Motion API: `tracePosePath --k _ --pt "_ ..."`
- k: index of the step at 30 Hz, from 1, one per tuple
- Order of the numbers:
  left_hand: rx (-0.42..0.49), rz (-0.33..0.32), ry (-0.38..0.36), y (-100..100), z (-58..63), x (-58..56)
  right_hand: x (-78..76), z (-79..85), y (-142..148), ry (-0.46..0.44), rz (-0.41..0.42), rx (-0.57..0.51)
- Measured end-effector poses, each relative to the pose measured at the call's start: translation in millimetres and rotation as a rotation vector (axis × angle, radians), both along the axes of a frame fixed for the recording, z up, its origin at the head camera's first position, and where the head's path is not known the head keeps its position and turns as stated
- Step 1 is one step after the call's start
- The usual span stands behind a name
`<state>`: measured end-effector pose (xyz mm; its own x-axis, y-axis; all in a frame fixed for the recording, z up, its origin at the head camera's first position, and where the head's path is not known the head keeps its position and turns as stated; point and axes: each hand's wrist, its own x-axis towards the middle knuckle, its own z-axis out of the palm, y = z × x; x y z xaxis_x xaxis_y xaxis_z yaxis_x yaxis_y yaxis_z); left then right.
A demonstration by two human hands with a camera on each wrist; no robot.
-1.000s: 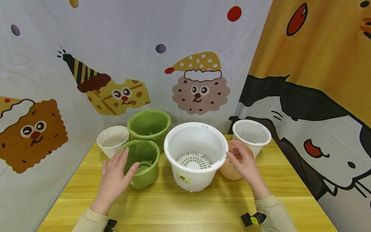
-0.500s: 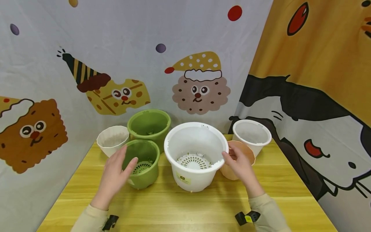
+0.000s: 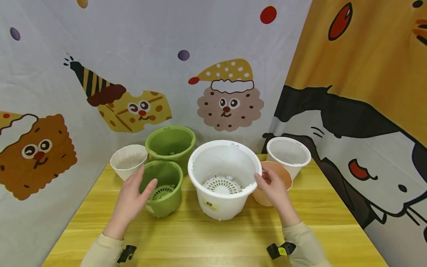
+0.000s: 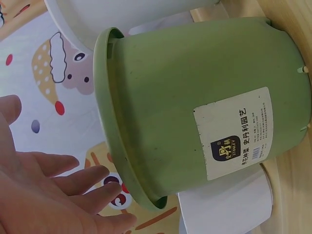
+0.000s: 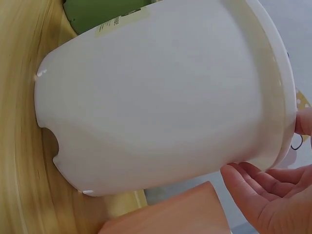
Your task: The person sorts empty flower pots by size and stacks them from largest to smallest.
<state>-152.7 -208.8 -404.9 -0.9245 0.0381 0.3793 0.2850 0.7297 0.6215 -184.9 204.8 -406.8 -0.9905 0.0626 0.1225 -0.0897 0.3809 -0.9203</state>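
My right hand (image 3: 275, 189) is at the right rim of the large white plastic flower pot (image 3: 220, 205), which stands upright on the table. In the right wrist view the thumb (image 5: 304, 121) lies over the rim, while the other fingers curl beneath it and hold it. My left hand (image 3: 128, 200) is spread beside the front green flower pot (image 3: 166, 205), fingers extended near its left rim and holding nothing. Whether a fingertip touches that rim cannot be told. A white label (image 4: 239, 134) shows on this green pot in the left wrist view.
Behind stands a larger green pot (image 3: 170, 142), with a cream faceted pot (image 3: 123, 172) left of it. An orange pot (image 3: 261, 196) sits close to the white pot's right, partly hidden by my hand. A smaller white pot (image 3: 293, 168) stands behind. Printed curtains border the wooden table (image 3: 213, 244).
My right hand has moved a little left, and its thumb now meets the white pot's rim. The left hand has drifted slightly lower. The pots stay in place; the head view has shifted slightly.
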Motion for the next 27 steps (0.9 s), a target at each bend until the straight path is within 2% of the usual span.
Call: tracePosePath --k 11,18,27 --pt "0.0 -0.004 -0.02 0.0 -0.3 -3.9 0.9 -2.5 -3.1 -0.06 -0.006 -0.096" --pt "-0.001 -0.016 -0.018 1.4 3.4 -6.0 -0.4 -2.6 -5.2 -0.114 -0.036 -0.093" --pt "-0.024 -0.038 -0.007 1.3 5.7 -12.0 2.4 -4.4 -9.5 -0.111 -0.039 -0.175"
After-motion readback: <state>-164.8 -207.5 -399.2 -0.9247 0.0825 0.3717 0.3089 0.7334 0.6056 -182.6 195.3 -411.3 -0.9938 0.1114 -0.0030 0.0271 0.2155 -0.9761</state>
